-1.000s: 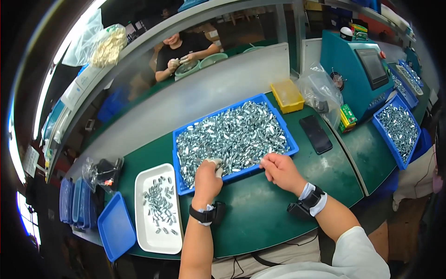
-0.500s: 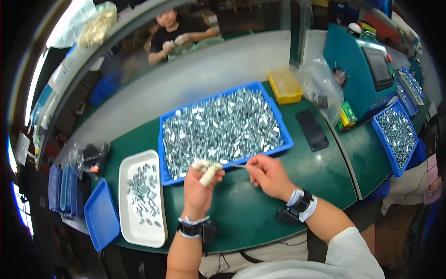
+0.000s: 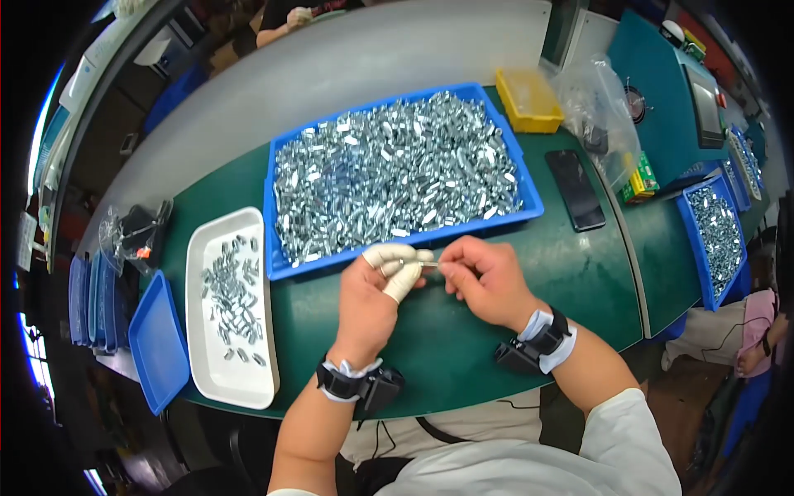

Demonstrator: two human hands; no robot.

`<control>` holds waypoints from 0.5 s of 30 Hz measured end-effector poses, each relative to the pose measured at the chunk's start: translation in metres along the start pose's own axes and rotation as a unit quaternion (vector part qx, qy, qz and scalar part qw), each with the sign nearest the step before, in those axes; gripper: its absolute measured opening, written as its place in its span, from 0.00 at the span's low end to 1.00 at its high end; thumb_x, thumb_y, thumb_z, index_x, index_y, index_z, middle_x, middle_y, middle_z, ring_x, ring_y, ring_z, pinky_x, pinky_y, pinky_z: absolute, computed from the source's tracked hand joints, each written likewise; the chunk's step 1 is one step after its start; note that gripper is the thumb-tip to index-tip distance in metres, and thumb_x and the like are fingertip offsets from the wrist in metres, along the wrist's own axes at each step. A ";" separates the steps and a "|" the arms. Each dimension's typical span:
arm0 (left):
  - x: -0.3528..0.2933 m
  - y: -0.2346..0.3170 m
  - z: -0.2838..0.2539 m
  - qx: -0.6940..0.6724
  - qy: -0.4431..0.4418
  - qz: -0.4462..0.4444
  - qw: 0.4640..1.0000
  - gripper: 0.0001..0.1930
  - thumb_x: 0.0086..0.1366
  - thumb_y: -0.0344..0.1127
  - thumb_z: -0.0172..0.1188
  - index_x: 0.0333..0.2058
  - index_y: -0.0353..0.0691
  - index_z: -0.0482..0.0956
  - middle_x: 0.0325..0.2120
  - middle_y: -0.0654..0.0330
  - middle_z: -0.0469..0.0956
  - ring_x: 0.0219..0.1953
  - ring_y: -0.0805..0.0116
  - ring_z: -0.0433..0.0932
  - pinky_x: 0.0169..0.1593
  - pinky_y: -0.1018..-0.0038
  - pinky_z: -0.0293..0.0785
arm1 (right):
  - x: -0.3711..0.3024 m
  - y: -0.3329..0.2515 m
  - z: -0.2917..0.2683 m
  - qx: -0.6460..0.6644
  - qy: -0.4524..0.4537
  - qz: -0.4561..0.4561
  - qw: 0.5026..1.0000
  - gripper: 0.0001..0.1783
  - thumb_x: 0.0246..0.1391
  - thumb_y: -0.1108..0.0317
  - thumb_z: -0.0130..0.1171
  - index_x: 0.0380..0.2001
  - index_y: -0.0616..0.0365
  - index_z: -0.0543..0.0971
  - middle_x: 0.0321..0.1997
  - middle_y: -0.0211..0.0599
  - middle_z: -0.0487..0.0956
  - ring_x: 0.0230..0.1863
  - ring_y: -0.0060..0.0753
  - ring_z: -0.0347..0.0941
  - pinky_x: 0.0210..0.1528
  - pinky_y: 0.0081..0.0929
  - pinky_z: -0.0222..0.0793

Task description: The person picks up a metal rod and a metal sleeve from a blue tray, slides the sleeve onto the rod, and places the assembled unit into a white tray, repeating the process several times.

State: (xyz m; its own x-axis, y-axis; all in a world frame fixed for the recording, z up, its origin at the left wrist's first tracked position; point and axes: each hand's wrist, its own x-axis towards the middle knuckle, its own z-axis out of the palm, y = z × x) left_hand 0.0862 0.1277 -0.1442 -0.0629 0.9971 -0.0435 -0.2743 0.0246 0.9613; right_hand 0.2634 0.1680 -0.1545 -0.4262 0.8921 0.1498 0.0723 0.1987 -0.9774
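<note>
"Metal pieces (image 3: 397,165): where do most of them lie?"

"On the green table (image 3: 447,355), heaped right across the big blue tray (image 3: 488,223), which sits beyond both hands, its near edge just past the fingers."

"And the smaller lot?"

"Loose in the white tray (image 3: 227,379), left of the blue one and much nearer the left hand (image 3: 372,302) than the right hand (image 3: 494,285)."

"How are the hands set?"

"Facing each other, close together, at the near edge of the blue tray. The left has pale covers (image 3: 401,283) on its thumb and some fingers, drawn together in a pinch, seemingly on one of the metal pieces, though the covers hide most of it. The right is bare, thumb and forefinger gripping a thin rod (image 3: 429,264)."

"Which way does the rod point?"

"Its long axis runs almost level, side to side. It sticks out leftward from the right fingertips, straight at the left hand's pinch, so its far end lies on that side and only a narrow gap parts the two hands."

"Touching?"

"It looks to reach the covered fingertips. Whether it goes into anything there, I can't tell."
</note>
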 end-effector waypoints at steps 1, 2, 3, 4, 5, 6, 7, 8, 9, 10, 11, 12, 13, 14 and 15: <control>-0.003 -0.003 0.002 -0.001 0.004 0.000 1.000 0.06 0.66 0.29 0.57 0.40 0.36 0.74 0.37 0.54 0.81 0.38 0.68 0.80 0.40 0.76 0.76 | -0.003 0.002 0.001 -0.020 -0.002 -0.007 1.000 0.03 0.57 0.74 0.55 0.32 0.63 0.76 0.19 0.30 0.77 0.20 0.15 0.72 0.22 0.15 0.67; -0.003 -0.005 0.000 0.004 -0.007 0.013 1.000 0.06 0.66 0.29 0.57 0.40 0.36 0.74 0.37 0.54 0.81 0.38 0.68 0.80 0.40 0.76 0.76 | -0.004 0.003 0.001 -0.039 -0.003 -0.014 0.999 0.03 0.57 0.75 0.55 0.32 0.63 0.76 0.20 0.31 0.78 0.20 0.16 0.73 0.23 0.15 0.68; -0.006 -0.005 -0.002 0.022 -0.002 -0.008 1.000 0.06 0.65 0.31 0.58 0.38 0.37 0.74 0.34 0.55 0.81 0.35 0.69 0.80 0.37 0.77 0.75 | -0.005 0.002 0.001 -0.040 0.006 -0.027 0.999 0.03 0.57 0.75 0.55 0.32 0.63 0.76 0.20 0.31 0.78 0.20 0.16 0.73 0.23 0.15 0.68; -0.007 -0.005 -0.004 0.039 0.004 -0.031 0.999 0.05 0.65 0.32 0.59 0.36 0.37 0.74 0.32 0.57 0.81 0.32 0.70 0.79 0.35 0.78 0.74 | -0.005 0.001 0.001 -0.046 0.003 -0.037 0.998 0.03 0.57 0.75 0.55 0.32 0.63 0.76 0.21 0.31 0.79 0.21 0.17 0.74 0.24 0.16 0.70; -0.006 -0.005 -0.005 0.057 0.011 -0.054 0.997 0.05 0.65 0.33 0.60 0.34 0.38 0.75 0.29 0.58 0.81 0.30 0.72 0.79 0.33 0.79 0.73 | -0.004 0.001 0.000 -0.052 -0.001 -0.047 0.998 0.03 0.57 0.75 0.55 0.32 0.63 0.76 0.21 0.32 0.79 0.21 0.18 0.75 0.24 0.17 0.71; -0.006 -0.002 -0.005 0.064 0.009 -0.046 0.997 0.05 0.65 0.33 0.60 0.34 0.38 0.75 0.29 0.58 0.81 0.30 0.72 0.79 0.33 0.79 0.73 | -0.004 0.000 0.000 -0.055 -0.009 -0.055 0.997 0.03 0.57 0.75 0.54 0.32 0.63 0.76 0.22 0.33 0.80 0.22 0.18 0.76 0.25 0.18 0.72; -0.006 0.000 -0.005 0.075 0.010 -0.038 0.996 0.06 0.65 0.34 0.60 0.33 0.39 0.75 0.27 0.59 0.80 0.28 0.73 0.77 0.31 0.80 0.71 | -0.005 -0.002 0.000 -0.051 -0.006 -0.063 0.997 0.03 0.57 0.75 0.54 0.32 0.63 0.76 0.22 0.33 0.80 0.22 0.18 0.76 0.25 0.18 0.72; -0.006 0.001 -0.004 0.086 0.013 -0.031 0.996 0.07 0.64 0.35 0.60 0.31 0.39 0.75 0.25 0.60 0.79 0.25 0.74 0.76 0.29 0.81 0.70 | -0.005 -0.003 0.000 -0.054 -0.009 -0.075 0.996 0.03 0.57 0.75 0.55 0.32 0.63 0.76 0.22 0.33 0.80 0.23 0.19 0.77 0.26 0.18 0.73; -0.006 0.001 -0.003 0.096 0.016 -0.024 0.995 0.08 0.64 0.36 0.61 0.30 0.40 0.74 0.22 0.62 0.78 0.23 0.76 0.75 0.28 0.81 0.68 | -0.006 -0.003 0.000 -0.058 -0.012 -0.086 0.995 0.03 0.57 0.75 0.55 0.32 0.63 0.77 0.22 0.34 0.80 0.23 0.20 0.77 0.27 0.18 0.73; -0.006 -0.001 -0.002 0.103 0.017 -0.020 0.994 0.08 0.64 0.36 0.61 0.30 0.40 0.74 0.22 0.62 0.78 0.23 0.76 0.75 0.28 0.81 0.68 | -0.006 -0.002 0.001 -0.061 -0.017 -0.096 0.993 0.03 0.56 0.76 0.55 0.32 0.63 0.77 0.22 0.34 0.80 0.23 0.21 0.78 0.27 0.19 0.74; -0.007 -0.002 0.000 0.095 0.009 -0.031 0.995 0.08 0.64 0.36 0.61 0.29 0.40 0.75 0.22 0.63 0.78 0.23 0.77 0.74 0.27 0.82 0.67 | -0.004 -0.005 0.002 -0.057 -0.017 -0.102 0.993 0.03 0.56 0.76 0.55 0.32 0.63 0.77 0.22 0.34 0.80 0.23 0.21 0.78 0.27 0.19 0.74; -0.008 -0.003 0.002 0.087 0.002 -0.043 0.995 0.08 0.64 0.36 0.62 0.29 0.40 0.75 0.21 0.63 0.78 0.22 0.78 0.73 0.27 0.83 0.67 | -0.004 -0.008 0.003 -0.045 -0.016 -0.089 0.995 0.03 0.56 0.75 0.55 0.32 0.63 0.77 0.22 0.35 0.80 0.23 0.22 0.78 0.27 0.19 0.74; -0.008 -0.003 0.001 0.078 -0.004 -0.056 0.995 0.09 0.64 0.36 0.62 0.28 0.39 0.75 0.20 0.64 0.77 0.22 0.79 0.72 0.27 0.83 0.66 | -0.003 -0.010 0.004 -0.034 -0.015 -0.076 0.996 0.03 0.57 0.74 0.56 0.31 0.63 0.77 0.22 0.35 0.80 0.22 0.23 0.78 0.26 0.19 0.73; -0.009 -0.001 -0.003 0.080 0.000 -0.053 0.995 0.09 0.64 0.36 0.62 0.28 0.39 0.75 0.20 0.64 0.77 0.22 0.79 0.72 0.27 0.83 0.66 | -0.003 -0.011 0.007 -0.024 -0.015 -0.061 0.998 0.03 0.57 0.73 0.56 0.31 0.62 0.77 0.22 0.35 0.80 0.22 0.24 0.78 0.26 0.20 0.73; -0.010 0.001 -0.009 0.077 0.011 -0.051 0.996 0.09 0.64 0.36 0.62 0.28 0.40 0.75 0.20 0.64 0.77 0.21 0.79 0.72 0.27 0.83 0.66 | -0.003 -0.011 0.010 -0.021 -0.019 -0.064 0.998 0.03 0.57 0.73 0.56 0.31 0.62 0.77 0.22 0.35 0.80 0.22 0.24 0.78 0.26 0.20 0.73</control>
State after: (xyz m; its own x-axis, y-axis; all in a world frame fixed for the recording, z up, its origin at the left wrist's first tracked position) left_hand 0.0774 0.1176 -0.1449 -0.0644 0.9870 -0.1473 -0.1311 0.1379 0.9817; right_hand 0.2545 0.1589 -0.1462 -0.4682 0.8426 0.2662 0.0534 0.3277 -0.9433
